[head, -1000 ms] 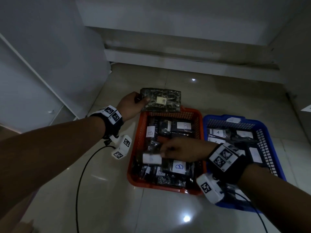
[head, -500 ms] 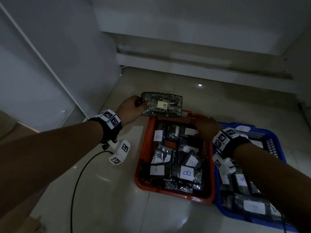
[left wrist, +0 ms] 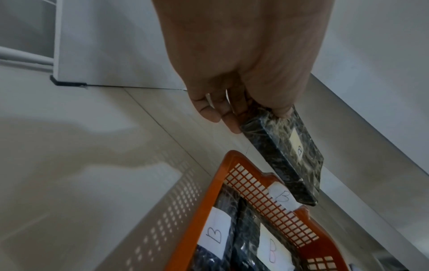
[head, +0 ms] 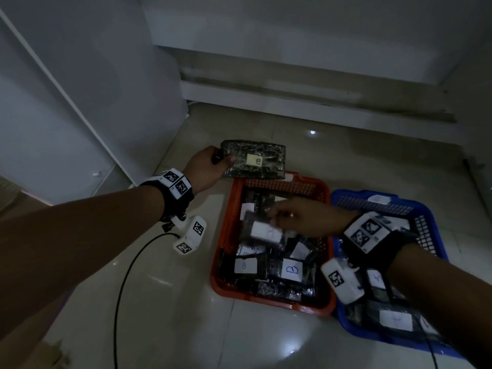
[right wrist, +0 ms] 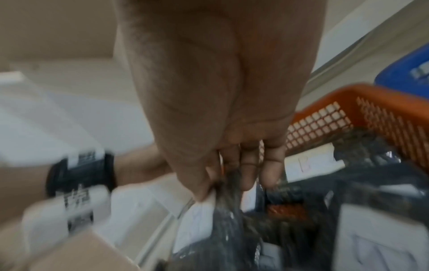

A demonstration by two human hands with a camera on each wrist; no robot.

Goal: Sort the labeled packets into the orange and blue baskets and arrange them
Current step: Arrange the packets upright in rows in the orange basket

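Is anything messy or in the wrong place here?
Nothing is misplaced. The packets in the orange basket lie jumbled and overlapping, not in rows. The left hand holds a B packet past its far rim; the right hand lifts another.

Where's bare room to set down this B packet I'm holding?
Bare floor lies left of the orange basket and beyond it toward the wall. The basket is crowded with packets, and the right hand works there. The left hand holds the B packet past its far rim.

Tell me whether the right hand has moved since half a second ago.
Yes. The right hand has moved from the far right corner of the orange basket toward its middle and now pinches a packet there.
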